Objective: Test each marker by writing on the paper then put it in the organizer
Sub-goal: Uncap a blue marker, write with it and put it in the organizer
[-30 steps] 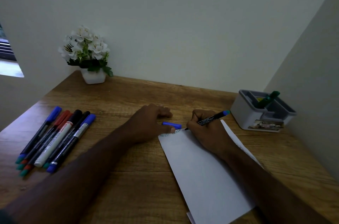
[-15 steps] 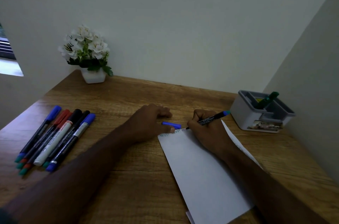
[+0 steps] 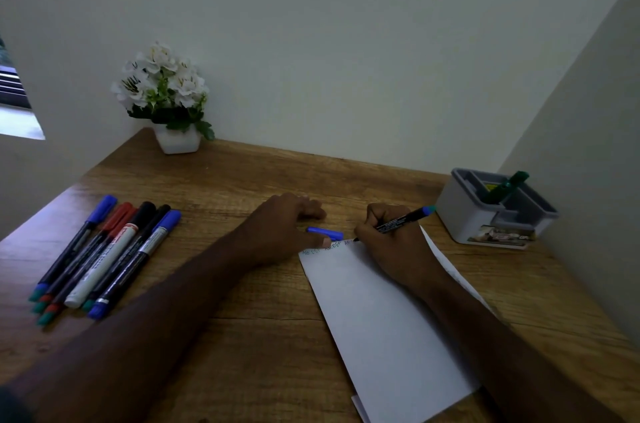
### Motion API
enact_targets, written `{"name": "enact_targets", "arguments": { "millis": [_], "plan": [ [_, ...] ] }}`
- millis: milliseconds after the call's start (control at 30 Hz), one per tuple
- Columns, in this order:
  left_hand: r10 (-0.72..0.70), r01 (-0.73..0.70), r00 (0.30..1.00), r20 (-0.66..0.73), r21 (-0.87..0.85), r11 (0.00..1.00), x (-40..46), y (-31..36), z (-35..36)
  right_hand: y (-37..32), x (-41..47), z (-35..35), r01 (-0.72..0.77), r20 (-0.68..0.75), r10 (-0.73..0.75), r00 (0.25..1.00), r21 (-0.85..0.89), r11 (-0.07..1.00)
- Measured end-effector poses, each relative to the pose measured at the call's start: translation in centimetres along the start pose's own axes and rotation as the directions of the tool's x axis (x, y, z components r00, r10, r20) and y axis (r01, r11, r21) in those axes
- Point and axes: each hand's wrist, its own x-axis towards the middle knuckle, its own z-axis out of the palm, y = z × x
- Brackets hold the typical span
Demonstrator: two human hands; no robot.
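Observation:
My right hand grips a black marker with a blue-green end, its tip touching the top edge of the white paper, where small writing shows. My left hand rests on the desk at the paper's top left corner, thumb pressing the sheet. The marker's blue cap lies between my hands, by my left fingers. Several capped markers in blue, red and black lie in a row at the left. The grey organizer at the right holds one green marker.
A white pot of white flowers stands at the back left corner of the wooden desk. Walls close in behind and to the right of the organizer. A second sheet edge peeks out under the paper near the front.
My right hand has crept slightly rightward along the top line as the writing grows. My left hand and the cap have stayed put.

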Motion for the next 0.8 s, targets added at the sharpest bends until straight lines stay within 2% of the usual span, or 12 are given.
{"name": "enact_targets", "arguments": {
  "millis": [567, 700, 800],
  "plan": [
    [-0.012, 0.012, 1.000, -0.005, -0.026, 1.000, -0.1, 0.1, -0.1, 1.3, 0.4, 0.3, 0.025, -0.038, -0.024, 0.999, 0.024, 0.999],
    [-0.023, 0.023, 1.000, 0.005, -0.027, 0.999, 0.0, 0.0, 0.0, 1.4, 0.6, -0.3, -0.017, -0.090, 0.028, 0.996, 0.124, 0.992],
    [-0.027, 0.027, 1.000, 0.001, -0.024, 0.999, 0.1, -0.1, 0.0, 1.5, 0.7, -0.7, -0.001, -0.088, 0.012, 0.996, 0.125, 0.992]
  ]
}}
